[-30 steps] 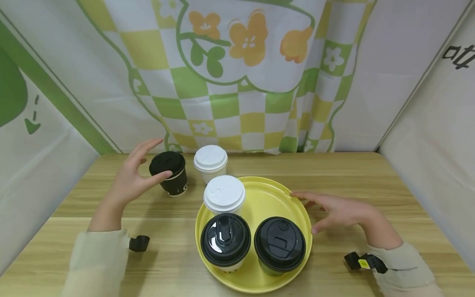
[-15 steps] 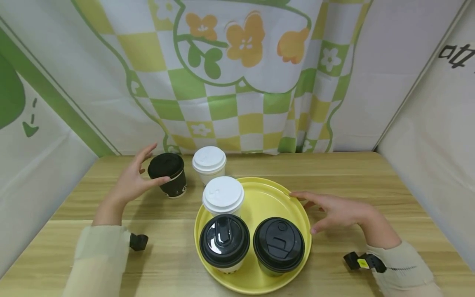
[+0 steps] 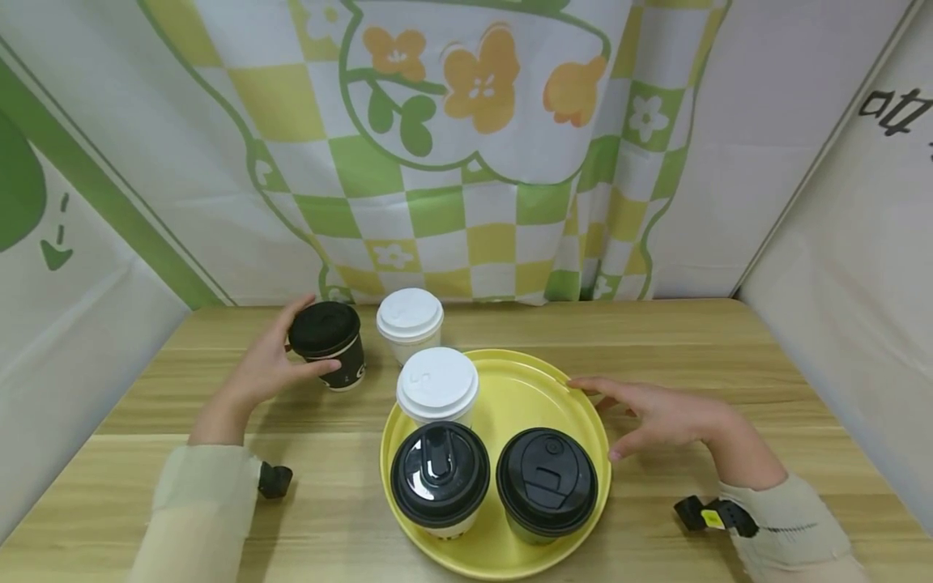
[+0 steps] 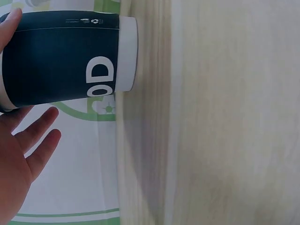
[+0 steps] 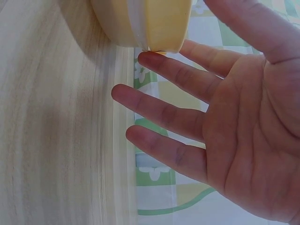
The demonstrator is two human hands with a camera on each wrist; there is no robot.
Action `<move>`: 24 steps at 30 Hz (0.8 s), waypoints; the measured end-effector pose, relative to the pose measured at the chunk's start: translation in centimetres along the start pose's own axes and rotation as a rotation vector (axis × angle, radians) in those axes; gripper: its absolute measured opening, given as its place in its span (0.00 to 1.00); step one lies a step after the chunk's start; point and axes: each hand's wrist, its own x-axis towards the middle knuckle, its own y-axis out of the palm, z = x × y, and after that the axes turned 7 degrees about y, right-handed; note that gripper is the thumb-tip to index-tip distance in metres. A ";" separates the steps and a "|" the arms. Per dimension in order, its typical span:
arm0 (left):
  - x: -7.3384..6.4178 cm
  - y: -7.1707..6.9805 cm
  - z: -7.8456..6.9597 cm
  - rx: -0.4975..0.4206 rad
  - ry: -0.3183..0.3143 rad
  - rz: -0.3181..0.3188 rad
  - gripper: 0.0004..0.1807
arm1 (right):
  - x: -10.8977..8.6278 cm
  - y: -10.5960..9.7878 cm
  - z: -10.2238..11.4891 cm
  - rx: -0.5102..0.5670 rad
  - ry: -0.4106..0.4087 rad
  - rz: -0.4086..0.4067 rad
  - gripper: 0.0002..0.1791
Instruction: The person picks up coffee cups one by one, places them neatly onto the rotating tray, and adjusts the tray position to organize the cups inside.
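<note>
My left hand [image 3: 266,368] stands around a small black paper cup [image 3: 344,360] with a black lid at the back left. Its thumb lies across the cup's near side and the index finger reaches behind the lid. In the left wrist view the other fingers [image 4: 44,150] are spread below the cup [image 4: 61,61]; I cannot tell how firmly it is touched. My right hand [image 3: 666,413] rests with extended fingers and thumb at the right rim of a round yellow tray [image 3: 525,364]. The right wrist view shows a fingertip against the tray [image 5: 164,23].
On the tray stand a white-lidded cup [image 3: 437,385], a glossy black-lidded cup [image 3: 440,474] and a matte black-lidded cup [image 3: 547,482]. Another white-lidded cup [image 3: 410,320] stands behind it on the wooden table [image 3: 328,518]. A patterned curtain [image 3: 466,202] hangs at the back.
My left hand has lowered and moved closer around the black cup, its thumb passing from lid height to the cup's side. The right hand, tray and cups stay put.
</note>
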 end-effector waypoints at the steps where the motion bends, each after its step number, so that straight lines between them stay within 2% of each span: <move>1: 0.0 0.1 0.0 -0.005 -0.002 0.003 0.61 | 0.0 0.0 0.0 0.002 0.001 0.000 0.53; 12: 0.1 0.5 0.3 -0.037 -0.001 -0.012 0.57 | -0.3 0.0 0.4 -0.014 -0.004 -0.010 0.52; 17: 0.0 0.6 0.2 -0.091 0.018 -0.028 0.55 | -0.2 0.0 0.3 -0.010 -0.004 -0.012 0.53; 24: -0.3 0.6 0.0 -0.090 0.050 -0.040 0.53 | -0.2 0.0 0.3 -0.023 -0.019 -0.021 0.52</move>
